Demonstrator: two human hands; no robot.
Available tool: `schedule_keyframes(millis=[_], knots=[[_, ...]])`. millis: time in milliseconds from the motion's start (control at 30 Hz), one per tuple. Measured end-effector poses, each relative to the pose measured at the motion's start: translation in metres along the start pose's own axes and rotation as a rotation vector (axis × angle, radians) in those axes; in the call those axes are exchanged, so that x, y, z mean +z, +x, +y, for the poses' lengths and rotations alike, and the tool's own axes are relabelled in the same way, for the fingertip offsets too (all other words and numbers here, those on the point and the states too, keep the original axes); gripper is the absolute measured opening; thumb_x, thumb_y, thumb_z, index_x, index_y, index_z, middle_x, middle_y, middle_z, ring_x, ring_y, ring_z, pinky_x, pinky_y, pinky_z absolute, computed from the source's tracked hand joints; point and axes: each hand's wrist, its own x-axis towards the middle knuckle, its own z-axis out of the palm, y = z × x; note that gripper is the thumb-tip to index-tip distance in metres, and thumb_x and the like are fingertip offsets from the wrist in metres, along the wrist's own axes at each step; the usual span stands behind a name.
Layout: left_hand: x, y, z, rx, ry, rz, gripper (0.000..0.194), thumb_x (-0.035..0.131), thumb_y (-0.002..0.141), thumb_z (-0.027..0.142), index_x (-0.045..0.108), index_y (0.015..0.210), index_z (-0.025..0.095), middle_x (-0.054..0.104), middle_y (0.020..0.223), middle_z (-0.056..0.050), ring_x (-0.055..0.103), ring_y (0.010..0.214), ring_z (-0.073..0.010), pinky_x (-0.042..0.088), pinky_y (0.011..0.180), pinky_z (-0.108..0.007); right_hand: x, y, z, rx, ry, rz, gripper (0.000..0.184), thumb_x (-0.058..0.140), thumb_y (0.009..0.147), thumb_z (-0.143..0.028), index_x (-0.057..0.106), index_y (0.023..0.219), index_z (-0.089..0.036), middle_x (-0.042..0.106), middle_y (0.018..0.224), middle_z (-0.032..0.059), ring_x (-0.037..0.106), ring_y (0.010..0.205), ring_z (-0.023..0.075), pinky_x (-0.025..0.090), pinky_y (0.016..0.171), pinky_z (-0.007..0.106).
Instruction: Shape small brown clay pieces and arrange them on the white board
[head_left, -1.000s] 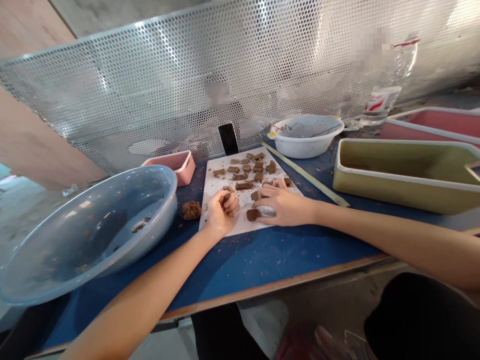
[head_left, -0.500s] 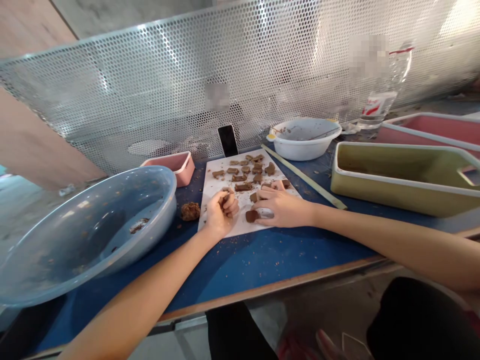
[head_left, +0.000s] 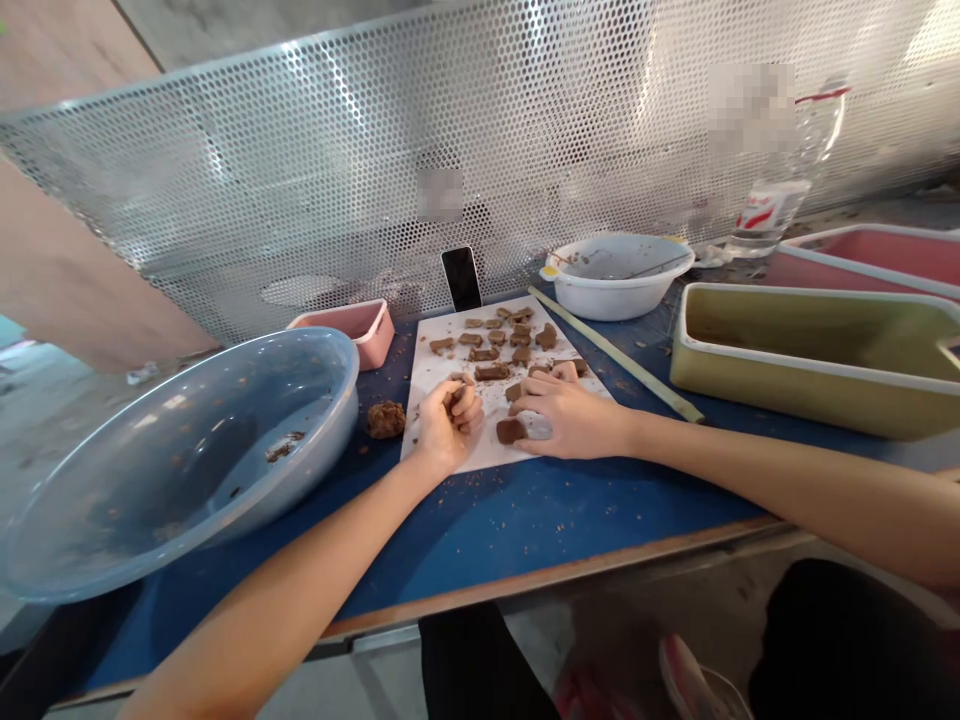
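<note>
Over the white board (head_left: 480, 458), my left hand (head_left: 448, 425) is closed with its fingers curled. A small dark brown bit shows between those fingers, but what it is stays mostly hidden. My right hand (head_left: 566, 415) rests on the board's right side, its thumb and forefinger at a squarish brown clay piece (head_left: 511, 431) lying flat. Its other fingers reach over further pieces near the board's right edge. Beyond both hands, several small shaped clay pieces (head_left: 492, 372) lie in loose rows among crumbs. Left of the board sits a rough brown clay lump (head_left: 385, 420).
A large blue basin (head_left: 322, 480) and a pink box (head_left: 375, 345) stand left. A phone (head_left: 461, 278) leans behind the board. Rightward are a wooden strip (head_left: 622, 355), white bowl (head_left: 619, 298), green planter (head_left: 795, 385), red planter (head_left: 817, 268) and plastic bottle (head_left: 769, 215). Perforated metal (head_left: 337, 180) closes the back.
The whole view has shifted slightly. Both hands keep nearly the same place and pose over the board; the clay pieces look unmoved.
</note>
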Motion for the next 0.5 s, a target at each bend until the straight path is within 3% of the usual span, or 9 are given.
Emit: schedule_keyframes(millis=[267,400,500], knots=[[0.000,0.000,0.000,0.006,0.023,-0.002,0.007,0.062,0.084,0.013,0.064,0.079,0.017,0.024,0.052,0.010,0.018,0.042,-0.0079,0.014,0.043,-0.024,0.002,0.002,-0.004,0.019,-0.038,0.009,0.024,0.081,0.100,-0.043,0.078,0.098,-0.020,0.070,0.099,0.0060,0.063,0.100,0.0259,0.033,0.094,0.045],[0.000,0.000,0.000,-0.007,0.015,0.005,0.007,0.062,0.084,0.012,0.062,0.080,0.018,0.024,0.053,0.010,0.019,0.042,-0.0083,0.016,0.043,-0.023,0.000,0.004,-0.011,0.040,-0.035,0.012,0.033,0.085,0.096,-0.050,0.079,0.109,-0.020,0.072,0.107,0.0088,0.062,0.102,0.0274,0.035,0.094,0.045],[0.000,0.000,0.000,-0.005,0.016,0.006,0.007,0.063,0.083,0.012,0.061,0.080,0.018,0.025,0.053,0.010,0.020,0.042,-0.0083,0.016,0.043,-0.023,0.001,0.007,-0.016,0.057,0.018,-0.013,0.021,0.081,0.101,-0.042,0.082,0.107,-0.022,0.070,0.105,0.0075,0.061,0.099,0.0253,0.033,0.094,0.044]])
